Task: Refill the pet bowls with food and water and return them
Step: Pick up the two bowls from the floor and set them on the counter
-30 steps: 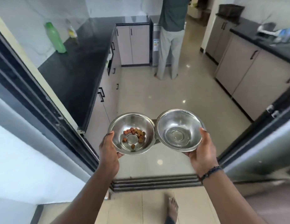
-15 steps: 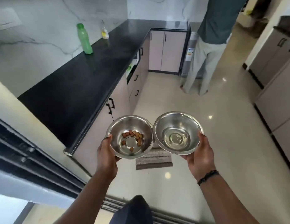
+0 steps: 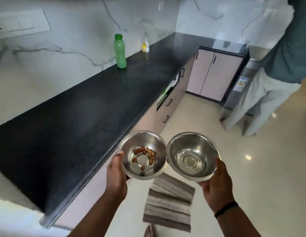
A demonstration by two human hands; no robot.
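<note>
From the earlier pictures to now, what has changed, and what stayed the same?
The person stepped from the doorway into the kitchen and turned left toward the black counter; the green bottle now looks nearer, the striped mat is underfoot. Nothing was taken or released. The left hand still holds the kibble bowl, the right hand the water bowl, side by side.

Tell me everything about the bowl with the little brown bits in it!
The food bowl is round, shiny metal, like steel, with a rolled rim and a flat circle at its bottom. About a dozen small brown kibble pieces lie loosely around that circle, so it is nearly empty. The left hand holds it up by its left edge, thumb on the rim, roughly level, beside the edge of the black counter. Its right rim sits against the other bowl.
</note>
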